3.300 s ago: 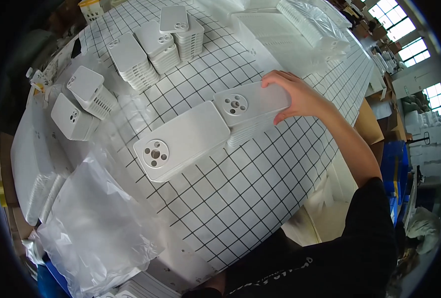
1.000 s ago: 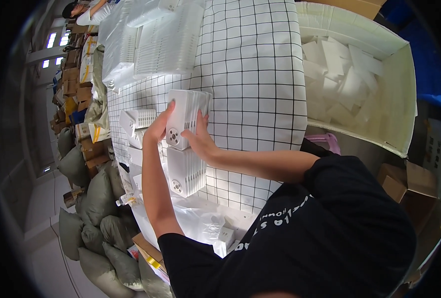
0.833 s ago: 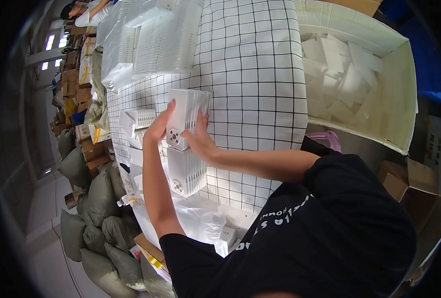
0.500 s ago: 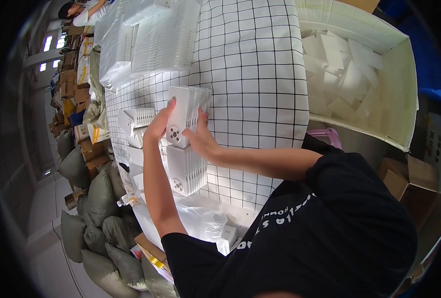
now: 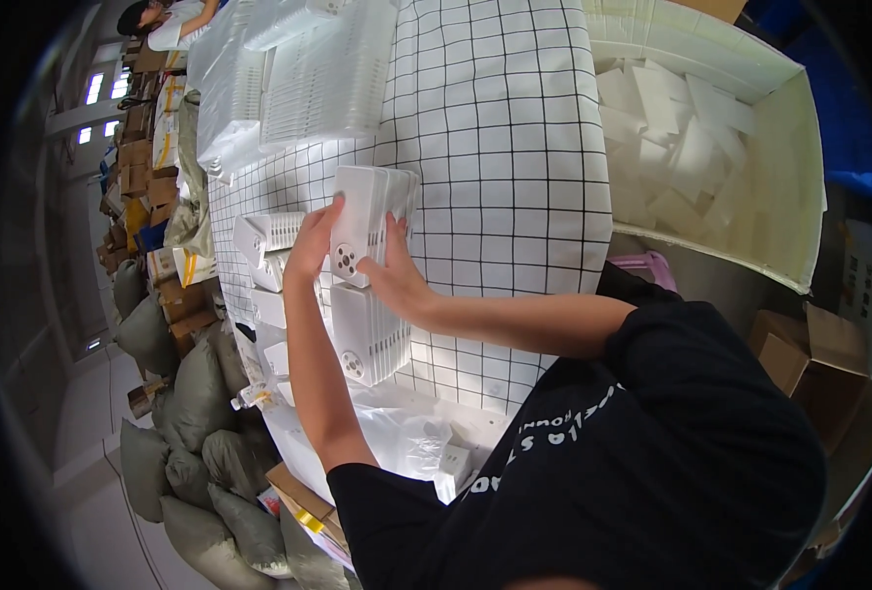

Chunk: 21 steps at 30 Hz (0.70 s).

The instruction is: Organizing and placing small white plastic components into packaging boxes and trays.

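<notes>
My left hand point(image 5: 311, 241) grips the left side of a stack of white rectangular plastic panels point(image 5: 361, 211). The panels have rounded corners, and the front one bears a round disc with several dark holes low on its face. On the stack's other side, my right hand point(image 5: 398, 272) presses with its thumb near the disc and its fingers along the right edge. Directly below, nearer to me, stands a similar panel stack point(image 5: 365, 334). Smaller white stacks point(image 5: 271, 236) lie left of my left hand, partly hidden by my forearm.
Clear-wrapped white stacks point(image 5: 323, 84) stand farther off on the grid-patterned tablecloth point(image 5: 505, 147). To the right is a large pale bin point(image 5: 795, 197) of loose white pieces. Clear plastic film point(image 5: 397, 438) lies near me. Sacks point(image 5: 200, 393) and cartons fill the left; a person point(image 5: 171, 25) is at upper left.
The held stack has shifted slightly upward in view. My right fingers have moved up a little along its right edge; my left hand keeps its hold.
</notes>
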Motion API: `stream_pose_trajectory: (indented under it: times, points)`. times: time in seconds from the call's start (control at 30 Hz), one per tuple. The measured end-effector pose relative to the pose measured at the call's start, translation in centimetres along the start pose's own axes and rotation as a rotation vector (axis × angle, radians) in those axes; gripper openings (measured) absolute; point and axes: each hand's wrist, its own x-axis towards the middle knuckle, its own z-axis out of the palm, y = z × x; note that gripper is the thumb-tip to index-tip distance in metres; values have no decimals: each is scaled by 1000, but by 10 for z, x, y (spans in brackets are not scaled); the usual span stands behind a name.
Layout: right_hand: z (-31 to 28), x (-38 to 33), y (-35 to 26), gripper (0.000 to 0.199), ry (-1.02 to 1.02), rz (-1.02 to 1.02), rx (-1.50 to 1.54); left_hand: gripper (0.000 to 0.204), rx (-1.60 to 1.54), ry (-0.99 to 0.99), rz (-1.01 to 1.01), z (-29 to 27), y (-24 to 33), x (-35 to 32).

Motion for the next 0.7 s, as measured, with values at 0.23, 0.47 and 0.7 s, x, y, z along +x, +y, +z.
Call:
stream_pose_trajectory:
  times: [0.23,0.47,0.7]
  points:
    - [1,0,1,101,7,-15,-64,61,-91,16,53,3,-1,1]
    - [-5,-4,-10,105,-68,-3,58,66,-70,-19,47,-4,-2,6]
    - [-2,-3,-10,105,-56,26,47,67,-183,-31,58,3,-14,14]
